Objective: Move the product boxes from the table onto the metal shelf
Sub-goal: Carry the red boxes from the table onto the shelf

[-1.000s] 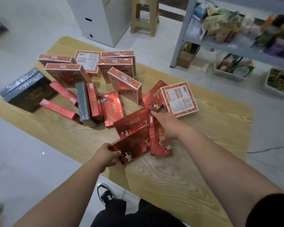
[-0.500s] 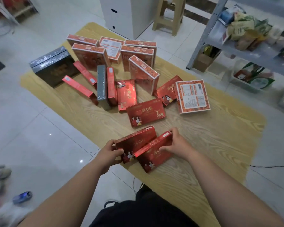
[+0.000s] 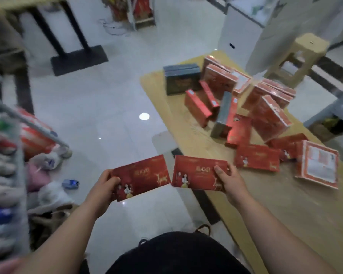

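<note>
White tiled floor [image 3: 111, 91], centre of frame, beneath the goods in transit.

Item one: red box [image 3: 141, 177], lower centre, off the table. Your left hand [image 3: 105, 181] grips its left end, fingers curled round the edge.

Item two: matching red box [image 3: 198, 172], just beside it. Your right hand [image 3: 229, 179] pinches its right end, thumb on top.

One per hand, faces up, likely so each sets down separately.

Remaining boxes [image 3: 265, 119]: heaped on wooden table [image 3: 305, 210], right.

Metal shelf [image 3: 21, 175]: blurred, left edge, probably your destination.
</note>
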Demonstrator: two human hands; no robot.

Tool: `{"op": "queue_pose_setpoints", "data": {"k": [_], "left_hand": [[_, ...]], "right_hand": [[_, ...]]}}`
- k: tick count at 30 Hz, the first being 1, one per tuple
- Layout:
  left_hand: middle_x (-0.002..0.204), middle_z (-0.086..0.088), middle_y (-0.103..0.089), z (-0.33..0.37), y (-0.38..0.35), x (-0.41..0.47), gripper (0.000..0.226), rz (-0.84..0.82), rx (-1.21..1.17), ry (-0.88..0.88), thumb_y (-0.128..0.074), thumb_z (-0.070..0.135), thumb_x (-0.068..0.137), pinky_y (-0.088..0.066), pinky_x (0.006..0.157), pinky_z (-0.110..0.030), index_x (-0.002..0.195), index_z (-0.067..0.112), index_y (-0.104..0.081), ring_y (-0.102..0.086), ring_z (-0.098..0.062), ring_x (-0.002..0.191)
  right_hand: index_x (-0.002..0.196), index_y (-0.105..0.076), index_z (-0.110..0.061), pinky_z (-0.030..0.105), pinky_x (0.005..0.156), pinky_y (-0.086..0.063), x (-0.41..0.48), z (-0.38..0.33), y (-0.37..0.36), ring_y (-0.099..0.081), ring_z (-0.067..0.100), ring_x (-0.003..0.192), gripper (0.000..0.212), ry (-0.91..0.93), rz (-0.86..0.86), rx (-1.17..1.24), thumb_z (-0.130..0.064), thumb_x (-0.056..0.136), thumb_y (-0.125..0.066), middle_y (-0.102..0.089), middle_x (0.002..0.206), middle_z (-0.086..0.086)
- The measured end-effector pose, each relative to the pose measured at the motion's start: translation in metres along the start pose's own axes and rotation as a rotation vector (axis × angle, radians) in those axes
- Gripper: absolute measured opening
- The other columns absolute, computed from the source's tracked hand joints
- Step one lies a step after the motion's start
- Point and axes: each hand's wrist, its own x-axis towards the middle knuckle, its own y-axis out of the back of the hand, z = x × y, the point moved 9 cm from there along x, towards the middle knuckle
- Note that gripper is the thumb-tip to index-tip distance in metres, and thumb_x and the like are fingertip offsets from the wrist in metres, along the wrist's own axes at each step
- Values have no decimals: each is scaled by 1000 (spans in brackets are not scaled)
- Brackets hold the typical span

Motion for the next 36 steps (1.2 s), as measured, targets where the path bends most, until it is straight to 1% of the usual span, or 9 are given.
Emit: {"op": "queue_pose_setpoints", "data": {"k": [4,6,10,13,20,25,28,31,36], "left_hand": [[88,-14,-69,-9,101,-21,26,182,-189,-42,-52,20,70,-52,77,-42,91,27,-65,-65,-26,76],[83,-6,-71,-18,139,-35,26,265,-265,-59,-50,20,71,-51,75,-38,89,29,-66,-67,-22,74],[87,-11,-68,-52,195,-72,27,443,-328,-35,-51,27,76,-50,73,-42,98,30,-65,-66,-26,78],[77,-1,-70,-71,218,-107,22,606,-393,-31,-49,24,84,-48,69,-38,97,31,-65,-67,-14,67],[86,-10,-64,-120,212,-194,28,1006,-726,-24,-38,8,97,-50,62,-31,103,24,-60,-63,-20,68],[80,-7,-61,-155,175,-265,25,1285,-898,-8,-36,7,98,-51,46,-20,101,22,-56,-64,-8,54],[84,-10,-61,-173,153,-309,23,1423,-994,-26,-36,11,98,-51,62,-31,100,24,-55,-64,-14,61],[93,-12,-64,-187,137,-361,22,1547,-1064,-64,-39,18,99,-52,79,-45,100,30,-57,-65,-24,77],[96,-9,-70,-203,123,-468,16,1763,-1061,-149,-47,32,97,-55,80,-46,101,37,-62,-69,-25,83]], "right_hand": [[123,-56,-19,45,83,-60,5,-22,-104,-74,26,95,35,83,-168,-156,-28,93,-70,-72,115,11],[125,-56,-17,43,82,-61,5,-29,-157,-73,25,95,35,116,-261,-230,-27,94,-69,-71,114,9],[119,-57,-27,47,86,-60,-2,-38,-258,-73,21,97,31,174,-489,-411,-36,92,-70,-70,114,4],[115,-55,-33,42,86,-60,-8,-42,-323,-73,18,94,26,224,-640,-529,-35,93,-69,-71,109,0],[122,-54,-27,45,82,-61,-50,-33,-440,-72,20,94,31,242,-1066,-732,-35,95,-66,-69,112,3],[125,-55,-23,36,73,-59,-108,-15,-492,-71,15,92,33,291,-1344,-813,-33,95,-66,-69,111,1],[121,-56,-22,29,66,-56,-157,1,-509,-71,11,88,30,320,-1488,-837,-31,95,-67,-69,109,1],[120,-59,-23,39,76,-60,-214,19,-516,-72,18,95,44,335,-1620,-859,-45,84,-73,-71,114,6],[121,-55,-32,50,89,-58,-332,38,-516,-70,21,101,44,411,-1816,-849,-52,85,-69,-68,117,1]]}}
